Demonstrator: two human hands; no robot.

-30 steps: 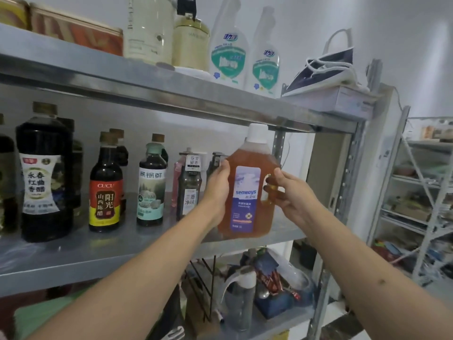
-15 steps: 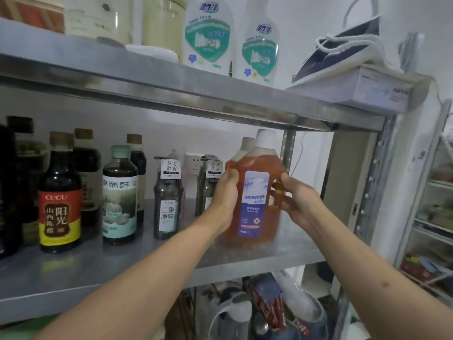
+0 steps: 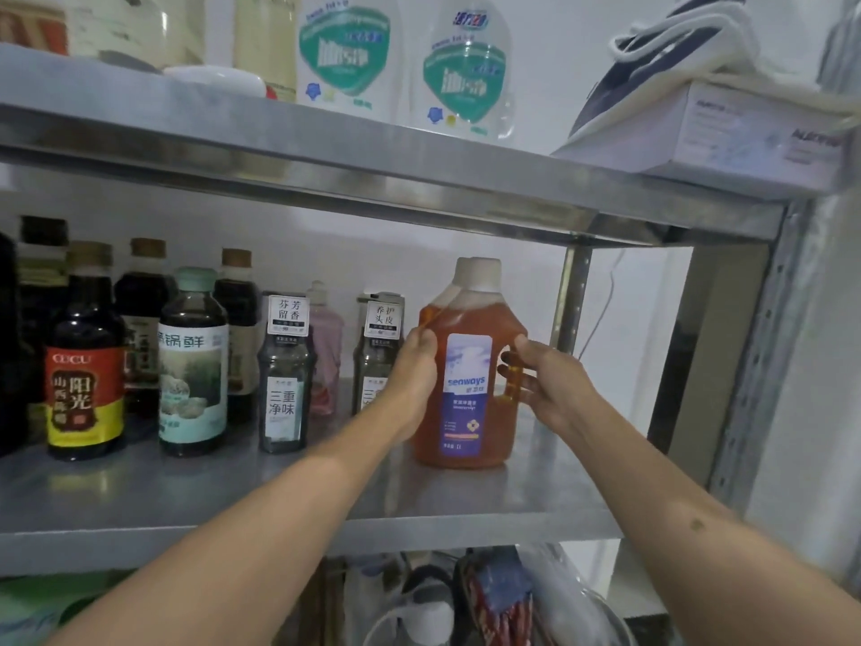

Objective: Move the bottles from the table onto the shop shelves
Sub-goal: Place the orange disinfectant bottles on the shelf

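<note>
Head view:
Bottle position: amber bottle [image 3: 467, 380] stands upright on the middle shelf [image 3: 298, 487], right end, in front of a second amber bottle, which is mostly hidden.
Handling: judged full and fairly heavy; rigid plastic, smooth-sided, likely slippery. Best holds: moulded handle on its right, or both flanks.
Left grip: left hand [image 3: 414, 380] curled against the bottle's left side, thumb on the shoulder.
Right grip: right hand [image 3: 547, 389] with fingers hooked through the handle, loosely closed.
Neighbours: dark sauce bottles [image 3: 86, 366] stand well to the left.
</note>
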